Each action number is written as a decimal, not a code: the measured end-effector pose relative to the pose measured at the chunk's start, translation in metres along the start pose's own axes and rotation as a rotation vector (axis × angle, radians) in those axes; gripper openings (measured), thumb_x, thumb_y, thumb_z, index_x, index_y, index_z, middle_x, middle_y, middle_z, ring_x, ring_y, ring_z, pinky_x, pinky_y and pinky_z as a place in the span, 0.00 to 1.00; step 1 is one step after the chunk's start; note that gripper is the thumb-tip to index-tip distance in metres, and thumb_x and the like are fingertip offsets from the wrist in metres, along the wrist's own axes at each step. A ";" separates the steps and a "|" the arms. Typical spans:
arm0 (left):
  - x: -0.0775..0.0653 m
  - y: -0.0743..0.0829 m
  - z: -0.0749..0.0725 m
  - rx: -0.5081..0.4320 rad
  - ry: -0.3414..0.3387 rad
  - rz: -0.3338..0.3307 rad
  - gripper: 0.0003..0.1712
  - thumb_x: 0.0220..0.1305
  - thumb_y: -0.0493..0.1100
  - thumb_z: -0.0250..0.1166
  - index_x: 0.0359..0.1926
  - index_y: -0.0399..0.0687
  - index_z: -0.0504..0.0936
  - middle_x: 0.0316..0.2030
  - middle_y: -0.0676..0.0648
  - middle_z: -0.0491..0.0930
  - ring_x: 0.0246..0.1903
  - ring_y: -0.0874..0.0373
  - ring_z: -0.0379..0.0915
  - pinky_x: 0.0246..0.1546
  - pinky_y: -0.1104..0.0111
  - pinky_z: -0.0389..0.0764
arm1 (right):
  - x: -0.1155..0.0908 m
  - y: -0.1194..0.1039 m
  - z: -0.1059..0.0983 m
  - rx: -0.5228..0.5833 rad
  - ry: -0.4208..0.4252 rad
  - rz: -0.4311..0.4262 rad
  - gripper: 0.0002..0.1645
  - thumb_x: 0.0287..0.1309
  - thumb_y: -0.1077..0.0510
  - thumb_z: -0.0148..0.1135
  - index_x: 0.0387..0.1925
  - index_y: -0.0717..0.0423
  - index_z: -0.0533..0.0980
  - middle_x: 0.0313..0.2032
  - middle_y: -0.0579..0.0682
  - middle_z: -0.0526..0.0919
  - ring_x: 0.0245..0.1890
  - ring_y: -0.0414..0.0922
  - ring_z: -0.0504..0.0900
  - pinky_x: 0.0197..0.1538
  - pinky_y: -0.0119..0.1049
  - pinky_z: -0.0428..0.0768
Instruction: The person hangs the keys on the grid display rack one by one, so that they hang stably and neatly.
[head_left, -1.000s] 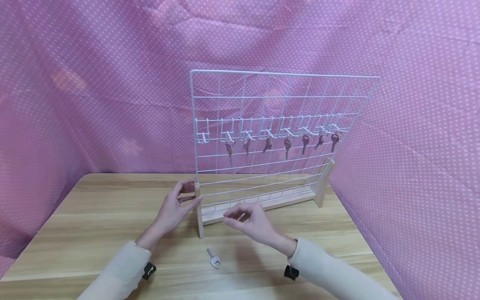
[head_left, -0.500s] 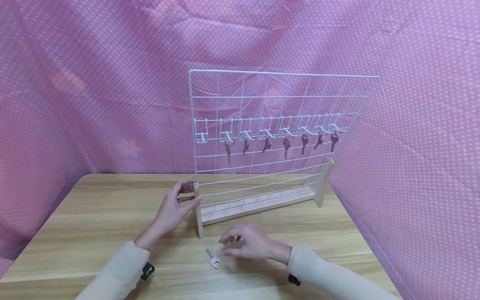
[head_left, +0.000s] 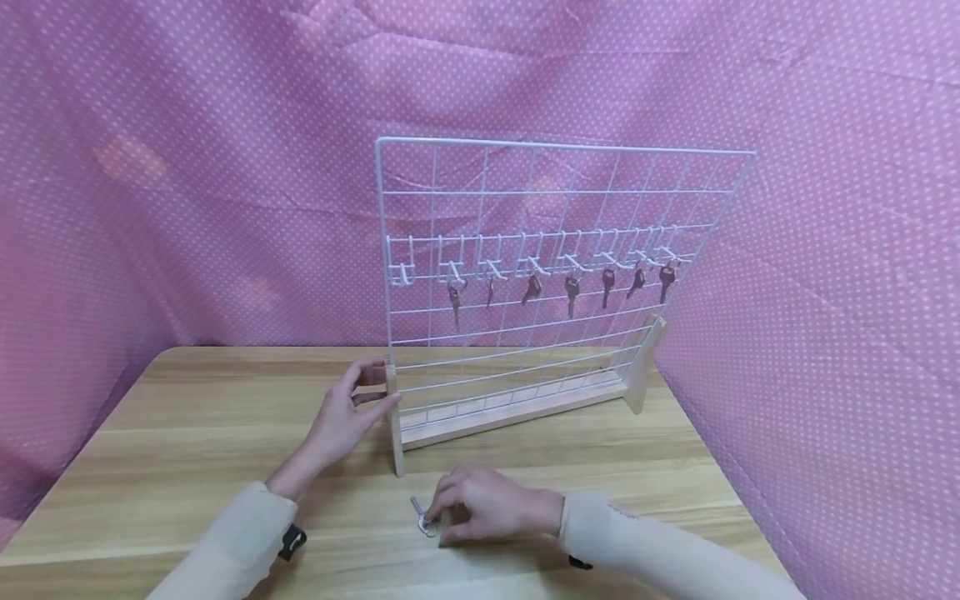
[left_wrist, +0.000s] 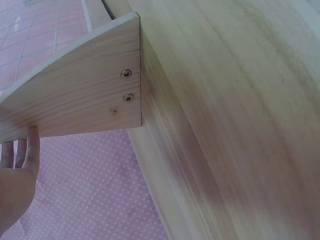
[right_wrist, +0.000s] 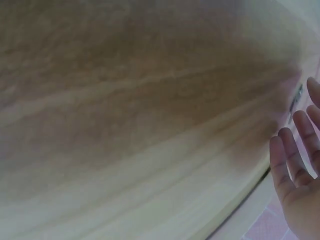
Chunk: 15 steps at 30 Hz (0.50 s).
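Observation:
My left hand (head_left: 341, 417) holds the wooden left leg (head_left: 395, 425) of a white wire grid rack (head_left: 517, 337), thumb in front and fingers behind. The left wrist view shows that leg's side panel (left_wrist: 85, 85) with fingers at its edge. In front of the rack a silver key (head_left: 418, 508) with a small ring lies on the table. Over its ring end is my right hand (head_left: 487, 504), the index fingertip right at the key and the thumb apart from it. In the right wrist view, the right hand's fingers (right_wrist: 295, 155) look fairly straight; the key is tiny beyond them.
Several white hooks hang in a row across the rack; the leftmost hook (head_left: 401, 275) is bare, the others carry keys, such as this dark key (head_left: 572, 293). The rack stands on a wood-grain table (head_left: 210, 433). A pink dotted cloth (head_left: 225, 208) surrounds it.
My right hand has come down from before the rack's base to the key on the table, moving left and toward me. My left hand keeps holding the rack's leg.

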<state>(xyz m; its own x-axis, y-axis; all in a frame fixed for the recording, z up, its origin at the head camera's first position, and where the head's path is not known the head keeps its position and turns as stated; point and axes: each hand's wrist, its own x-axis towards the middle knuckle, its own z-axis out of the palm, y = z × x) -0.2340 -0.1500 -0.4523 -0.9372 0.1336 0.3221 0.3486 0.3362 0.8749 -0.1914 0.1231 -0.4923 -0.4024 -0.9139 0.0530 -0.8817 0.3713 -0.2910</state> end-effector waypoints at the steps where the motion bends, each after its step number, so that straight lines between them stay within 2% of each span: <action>1: 0.000 0.000 0.000 -0.002 0.002 -0.001 0.34 0.69 0.42 0.73 0.71 0.44 0.69 0.59 0.36 0.79 0.60 0.42 0.78 0.66 0.50 0.87 | 0.001 -0.001 0.001 -0.007 -0.009 -0.003 0.20 0.63 0.43 0.74 0.54 0.41 0.86 0.48 0.35 0.88 0.46 0.28 0.78 0.50 0.08 0.69; 9: 0.001 -0.001 0.000 -0.015 0.002 -0.005 0.34 0.68 0.42 0.73 0.71 0.43 0.70 0.58 0.36 0.79 0.59 0.42 0.79 0.67 0.47 0.86 | 0.007 -0.003 0.006 -0.052 -0.010 -0.002 0.17 0.63 0.44 0.75 0.52 0.41 0.88 0.43 0.34 0.86 0.39 0.25 0.71 0.41 0.06 0.64; 15: 0.000 0.000 0.001 -0.014 0.003 -0.002 0.34 0.68 0.41 0.73 0.71 0.42 0.70 0.59 0.35 0.79 0.60 0.41 0.78 0.66 0.48 0.86 | 0.008 -0.002 0.007 -0.036 -0.015 0.003 0.15 0.63 0.46 0.75 0.50 0.41 0.88 0.43 0.34 0.87 0.39 0.26 0.74 0.42 0.06 0.66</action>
<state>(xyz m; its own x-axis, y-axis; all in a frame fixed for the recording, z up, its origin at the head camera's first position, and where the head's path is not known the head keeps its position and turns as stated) -0.2340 -0.1494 -0.4520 -0.9380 0.1303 0.3212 0.3464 0.3239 0.8804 -0.1909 0.1140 -0.4980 -0.4013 -0.9152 0.0381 -0.8891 0.3792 -0.2563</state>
